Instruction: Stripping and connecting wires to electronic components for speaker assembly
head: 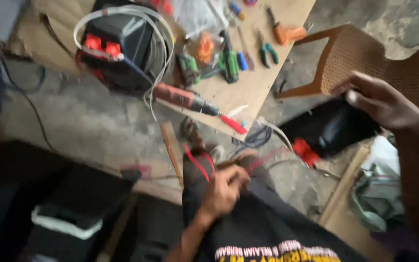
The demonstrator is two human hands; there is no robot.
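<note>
The left hand [224, 191] rests low in the middle, on the person's own dark-clothed knee, its grip curled nearly closed where red cords [199, 162] run over the cloth; the blur hides whether the fingers actually pinch a cord. The right hand [381, 102] is raised at the right, fingers bent and part open, lying against the top of a glossy black box [333, 127] with a red fitting at its near left corner; it touches the box, but a firm hold cannot be told. Just beyond that hand stands a brown perforated chair [347, 56]. Farther left, a plywood board [255, 82] lies on the concrete floor and carries green pliers [267, 51], screwdrivers, and a red drill [185, 98] near its left edge. At far left sits a black battery [122, 43] with red terminals, looped with white cable [158, 34].
</note>
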